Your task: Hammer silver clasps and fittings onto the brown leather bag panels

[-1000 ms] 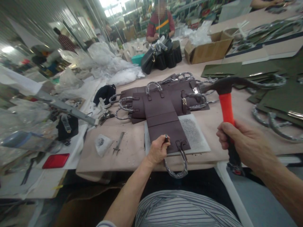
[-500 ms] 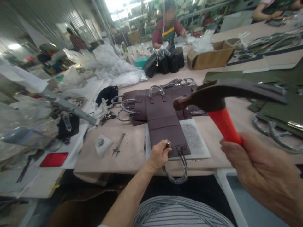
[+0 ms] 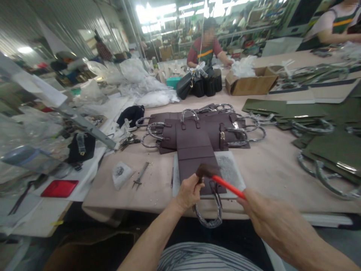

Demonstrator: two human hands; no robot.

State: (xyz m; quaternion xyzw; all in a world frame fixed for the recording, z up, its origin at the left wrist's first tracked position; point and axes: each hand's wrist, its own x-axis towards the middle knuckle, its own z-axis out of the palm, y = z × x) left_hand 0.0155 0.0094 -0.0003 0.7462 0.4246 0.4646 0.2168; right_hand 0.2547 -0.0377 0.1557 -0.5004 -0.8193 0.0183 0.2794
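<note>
My left hand [image 3: 188,192] rests at the near edge of a dark plum leather bag panel [image 3: 194,165], gripping a small metal tool whose tip is hidden behind the hammer head. My right hand [image 3: 272,222] is shut around a claw hammer [image 3: 217,177] with a red handle. The hammer's dark head sits just above my left fist, and I cannot tell whether they touch. The panel lies on a pale stone slab [image 3: 232,169]. A plastic-wrapped chain-like bag handle [image 3: 210,216] hangs over the table's near edge beside my left hand.
Several plum panels with wrapped handles [image 3: 203,130] lie beyond the slab, and olive panels [image 3: 329,146] lie to the right. Small pliers [image 3: 138,180] and a white pad [image 3: 121,175] lie to the left. Co-workers sit at the back near finished black bags [image 3: 200,84].
The hammer has swung down from high on the right to just above my left fist. My left hand has stayed on the panel, and the view has tilted slightly.
</note>
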